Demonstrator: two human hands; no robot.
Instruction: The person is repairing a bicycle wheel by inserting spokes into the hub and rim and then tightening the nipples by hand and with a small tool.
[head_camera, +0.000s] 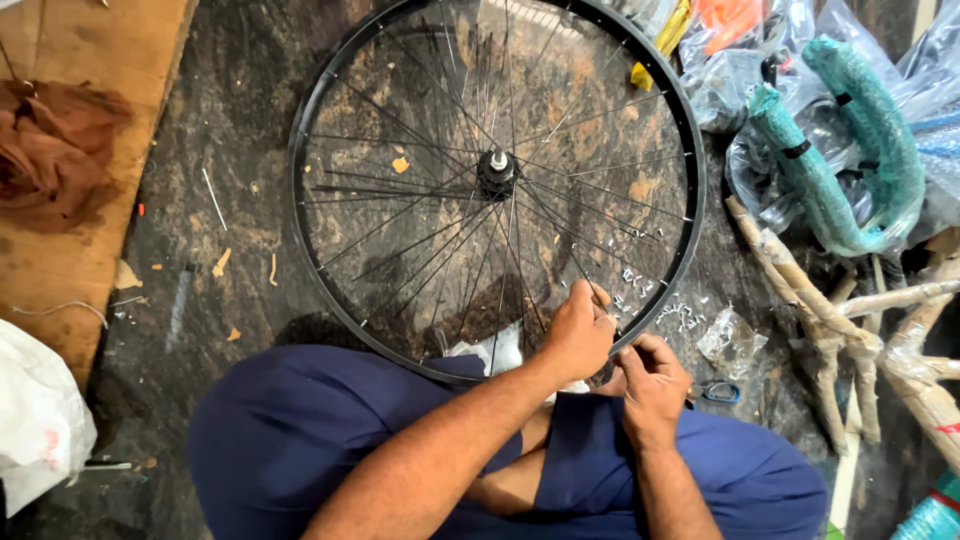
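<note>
Black and round, the bike wheel (497, 180) is lying flat on the dark floor (230, 200) in front of my knees, with its near rim right under my fingers. My left hand (577, 335) is pinching a thin spoke (590, 285) with closed fingers, and my right hand (652, 385) is curling its fingers on the rim just beside it. Small shiny metal bits (680, 315) are lying near my right hand, and green wrapped bike parts (850, 150) are lying farther off past them.

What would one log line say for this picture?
left hand: pinching spoke | right hand: at rim | wheel: flat on floor
</note>
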